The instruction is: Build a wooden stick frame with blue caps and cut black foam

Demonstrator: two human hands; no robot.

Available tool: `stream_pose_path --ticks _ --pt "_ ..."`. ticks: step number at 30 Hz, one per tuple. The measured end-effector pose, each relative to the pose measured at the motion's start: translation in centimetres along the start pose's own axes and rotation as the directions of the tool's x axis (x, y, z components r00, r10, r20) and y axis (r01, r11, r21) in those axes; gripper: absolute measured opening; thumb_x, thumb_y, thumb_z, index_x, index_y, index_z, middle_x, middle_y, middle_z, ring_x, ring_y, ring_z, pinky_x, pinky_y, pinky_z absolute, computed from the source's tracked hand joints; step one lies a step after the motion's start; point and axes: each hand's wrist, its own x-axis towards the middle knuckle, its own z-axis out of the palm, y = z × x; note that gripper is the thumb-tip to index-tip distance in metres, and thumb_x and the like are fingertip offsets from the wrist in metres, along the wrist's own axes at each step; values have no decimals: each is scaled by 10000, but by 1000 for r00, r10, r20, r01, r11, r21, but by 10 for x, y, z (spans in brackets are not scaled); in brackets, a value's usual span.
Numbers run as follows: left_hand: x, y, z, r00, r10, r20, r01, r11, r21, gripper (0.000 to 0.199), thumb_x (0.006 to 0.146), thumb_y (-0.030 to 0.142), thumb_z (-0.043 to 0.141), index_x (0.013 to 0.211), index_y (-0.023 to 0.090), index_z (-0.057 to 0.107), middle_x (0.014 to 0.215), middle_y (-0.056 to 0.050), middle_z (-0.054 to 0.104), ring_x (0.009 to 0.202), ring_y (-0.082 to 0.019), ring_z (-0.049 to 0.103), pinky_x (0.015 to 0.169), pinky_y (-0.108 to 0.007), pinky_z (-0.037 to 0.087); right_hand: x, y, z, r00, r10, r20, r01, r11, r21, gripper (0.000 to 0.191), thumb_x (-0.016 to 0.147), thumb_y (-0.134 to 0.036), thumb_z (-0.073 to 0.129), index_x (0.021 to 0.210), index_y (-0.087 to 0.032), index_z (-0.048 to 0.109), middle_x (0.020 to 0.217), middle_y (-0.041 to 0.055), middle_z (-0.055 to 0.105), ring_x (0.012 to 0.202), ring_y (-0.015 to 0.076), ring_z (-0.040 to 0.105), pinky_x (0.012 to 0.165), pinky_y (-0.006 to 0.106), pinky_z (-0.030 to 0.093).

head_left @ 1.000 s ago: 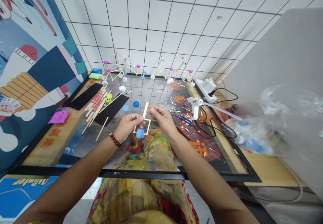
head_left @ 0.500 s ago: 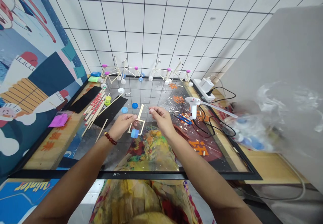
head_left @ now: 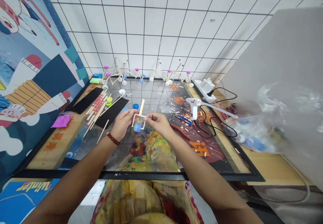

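Since the earlier frame, the right hand (head_left: 158,122) has come in toward 9 o'clock and met the wooden frame (head_left: 140,115), which stood apart from it. On my feed the frame is held above the table between both hands: the left hand (head_left: 123,123) pinches its 10 o'clock corner, the right thumb and fingers its 2 o'clock corner, so neither is clearly nearer. Its long axis runs 12 to 6, paired sticks pointing to 12, the blue wheel (head_left: 137,127) at 6. Toward 3 o'clock, well apart, I see a clear bag (head_left: 267,129) holding white and blue pieces, too blurred to name.
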Motion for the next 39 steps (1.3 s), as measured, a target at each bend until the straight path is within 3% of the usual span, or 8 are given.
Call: stream_pose_path --ticks 6,15,21,24,28,32,35,39 --pt "-2 9 1 1000 25 -10 -25 1000 -6 407 646 456 805 892 140 733 908 -94 712 888 -201 644 808 -339 494 -3 -6 0 1000 -28 15 28 1000 1 342 650 -489 739 709 -163 652 599 -36 567 541 93 463 536 239 349" --pt "-7 18 0 997 -38 63 30 991 127 317 630 429 809 764 151 735 693 -26 663 625 -132 586 640 -278 461 -14 -19 5 964 -26 264 36 999 -34 333 720 -493 712 691 -163 680 624 -3 613 569 115 506 579 262 388" --pt "-5 14 -4 986 -139 88 97 923 372 300 638 449 764 615 164 676 580 -3 587 522 -123 512 567 -274 406 -7 -15 -1 999 -51 13 51 999 -17 376 730 -545 691 659 -178 654 598 -13 594 550 112 468 558 261 380" --pt "-5 16 -7 994 37 100 -93 767 635 344 734 447 669 529 172 637 511 3 542 522 -139 499 562 -274 356 -4 -13 -4 997 -69 -45 68 998 -13 374 735 -546 687 653 -183 653 593 -8 591 534 111 443 534 260 363" --pt "-5 29 -17 923 353 152 -296 400 867 379 829 403 556 539 177 646 551 -16 587 604 -161 545 608 -276 355 -5 -15 -6 990 -112 -84 108 993 -46 371 753 -533 674 656 -176 654 587 -7 590 526 102 426 525 247 351" --pt "-13 63 -32 896 442 -29 -171 406 898 241 786 374 596 787 180 739 707 -22 705 666 -171 614 637 -260 420 -5 -17 -8 980 -138 -141 135 990 -34 340 761 -499 672 671 -171 652 592 -14 593 531 100 434 546 243 361" --pt "-30 95 -47 864 474 -170 -12 357 934 212 708 380 679 732 176 734 658 -13 691 647 -176 609 596 -258 406 -5 -18 -10 971 -164 -172 164 986 -16 317 781 -464 662 655 -173 644 591 -22 582 529 95 429 564 243 360" --pt "-51 111 -69 952 234 -199 179 104 978 246 698 431 676 629 195 686 492 2 588 553 -179 553 522 -272 327 -6 -19 -9 960 -202 -192 200 979 -27 319 796 -451 653 639 -174 638 576 -27 562 523 94 420 564 242 355"
